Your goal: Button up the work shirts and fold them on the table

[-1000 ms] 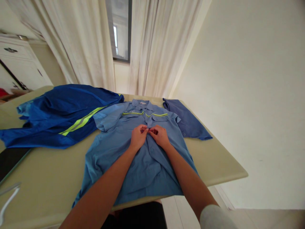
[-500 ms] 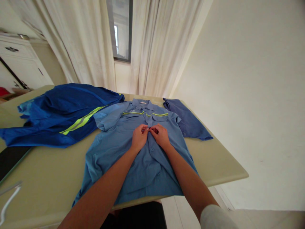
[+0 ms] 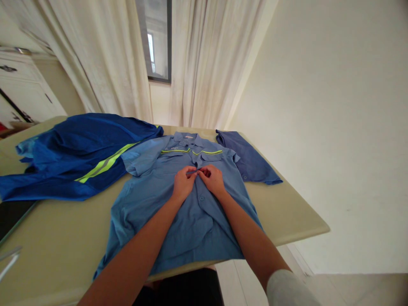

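Note:
A blue short-sleeved work shirt [image 3: 188, 225] lies front up before me, its collar at the far end and a yellow-edged stripe across the chest. My left hand [image 3: 184, 182] pinches the front placket at mid-chest. Close against it, my right hand [image 3: 212, 178] pinches the same placket from the other side, fingertips meeting. The cloth is slightly raised and puckered there. Any button between the fingertips is hidden. Below the hands, one button [image 3: 202, 198] shows on the shirt front.
A dark blue garment with a reflective yellow band [image 3: 105, 163] lies on the left of the table [image 3: 70, 229]. Folded dark blue cloth [image 3: 250, 157] lies right of the shirt. A black flat object [image 3: 14, 216] and a white hanger-like piece [image 3: 9, 263] are at left.
Both hands stay at the placket with small finger movements, and the cloth above them has puckered open a little. The whole view has shifted slightly.

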Demonstrator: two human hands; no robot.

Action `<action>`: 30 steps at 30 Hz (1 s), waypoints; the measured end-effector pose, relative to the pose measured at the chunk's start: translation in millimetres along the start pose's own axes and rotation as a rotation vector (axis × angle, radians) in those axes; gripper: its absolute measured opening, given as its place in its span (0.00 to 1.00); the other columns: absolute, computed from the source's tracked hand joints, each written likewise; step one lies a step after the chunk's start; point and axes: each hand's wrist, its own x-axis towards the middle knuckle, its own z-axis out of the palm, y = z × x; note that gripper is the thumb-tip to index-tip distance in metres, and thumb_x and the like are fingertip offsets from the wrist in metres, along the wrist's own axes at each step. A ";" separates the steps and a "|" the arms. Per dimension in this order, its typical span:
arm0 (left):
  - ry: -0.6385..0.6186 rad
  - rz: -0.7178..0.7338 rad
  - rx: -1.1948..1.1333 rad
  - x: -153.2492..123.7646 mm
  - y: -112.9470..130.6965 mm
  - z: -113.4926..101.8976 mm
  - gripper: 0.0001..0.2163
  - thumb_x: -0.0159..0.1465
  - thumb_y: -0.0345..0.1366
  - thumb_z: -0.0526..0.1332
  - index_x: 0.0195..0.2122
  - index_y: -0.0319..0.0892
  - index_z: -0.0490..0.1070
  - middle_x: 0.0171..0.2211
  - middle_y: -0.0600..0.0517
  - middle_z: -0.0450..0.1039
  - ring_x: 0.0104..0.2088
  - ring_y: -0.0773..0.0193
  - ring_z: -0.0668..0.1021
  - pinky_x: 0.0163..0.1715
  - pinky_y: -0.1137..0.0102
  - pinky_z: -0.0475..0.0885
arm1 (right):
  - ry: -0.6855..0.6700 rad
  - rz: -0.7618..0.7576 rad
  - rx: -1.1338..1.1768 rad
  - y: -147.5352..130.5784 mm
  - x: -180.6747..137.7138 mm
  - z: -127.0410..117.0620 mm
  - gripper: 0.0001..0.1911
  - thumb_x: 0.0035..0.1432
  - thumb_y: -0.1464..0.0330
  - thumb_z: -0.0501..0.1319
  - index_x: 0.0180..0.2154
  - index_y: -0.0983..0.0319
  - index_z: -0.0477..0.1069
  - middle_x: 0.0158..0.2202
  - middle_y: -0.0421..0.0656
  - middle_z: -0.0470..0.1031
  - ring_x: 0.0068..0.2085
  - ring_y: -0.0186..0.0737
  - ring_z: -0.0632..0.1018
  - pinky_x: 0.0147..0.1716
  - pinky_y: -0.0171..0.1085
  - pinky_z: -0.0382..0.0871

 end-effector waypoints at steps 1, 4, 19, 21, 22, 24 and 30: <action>-0.001 -0.020 0.013 0.8 0.5 -1.1 0.05 0.60 0.31 0.67 0.38 0.43 0.79 0.40 0.47 0.82 0.38 0.58 0.83 0.45 0.63 0.77 | -0.009 -0.003 0.015 0.5 -0.1 0.4 0.08 0.62 0.64 0.65 0.34 0.61 0.79 0.29 0.41 0.76 0.28 0.36 0.73 0.32 0.35 0.66; 0.020 -0.033 0.097 1.8 2.8 -4.4 0.04 0.60 0.31 0.66 0.36 0.43 0.80 0.36 0.47 0.83 0.37 0.57 0.83 0.44 0.62 0.77 | -0.056 -0.008 0.057 0.7 -0.8 1.9 0.07 0.61 0.64 0.66 0.33 0.61 0.79 0.28 0.40 0.77 0.28 0.35 0.73 0.31 0.34 0.66; -0.007 0.181 0.191 -3.7 12.0 -5.3 0.07 0.63 0.30 0.63 0.39 0.44 0.80 0.38 0.49 0.83 0.39 0.58 0.82 0.45 0.64 0.76 | -0.051 0.122 0.230 3.2 -1.0 1.5 0.13 0.59 0.59 0.65 0.31 0.62 0.79 0.26 0.42 0.79 0.27 0.37 0.75 0.29 0.34 0.67; -0.012 0.174 0.177 -2.1 10.2 -5.8 0.07 0.63 0.29 0.63 0.39 0.43 0.79 0.38 0.49 0.82 0.38 0.60 0.82 0.44 0.65 0.76 | -0.081 0.138 0.281 4.6 -0.4 2.0 0.14 0.58 0.58 0.65 0.31 0.63 0.80 0.26 0.41 0.78 0.26 0.37 0.75 0.28 0.34 0.66; -0.013 0.175 0.169 -1.1 9.0 -6.0 0.07 0.63 0.29 0.63 0.39 0.43 0.79 0.39 0.49 0.82 0.38 0.60 0.82 0.44 0.65 0.76 | -0.100 0.151 0.309 5.4 0.0 2.1 0.15 0.58 0.58 0.65 0.32 0.63 0.80 0.26 0.41 0.78 0.26 0.37 0.75 0.27 0.34 0.66; -0.016 0.186 0.158 1.0 6.3 -6.3 0.06 0.63 0.29 0.63 0.39 0.42 0.78 0.40 0.49 0.81 0.38 0.61 0.82 0.43 0.66 0.77 | -0.127 0.183 0.358 7.2 1.0 2.1 0.16 0.57 0.57 0.65 0.32 0.64 0.80 0.26 0.41 0.78 0.26 0.37 0.75 0.26 0.33 0.65; -0.043 0.171 0.149 2.9 2.7 -6.0 0.06 0.63 0.27 0.63 0.39 0.42 0.78 0.37 0.50 0.80 0.37 0.62 0.81 0.43 0.66 0.76 | -0.173 0.229 0.451 10.1 1.6 3.5 0.17 0.53 0.56 0.68 0.31 0.64 0.79 0.26 0.41 0.78 0.26 0.36 0.74 0.26 0.33 0.65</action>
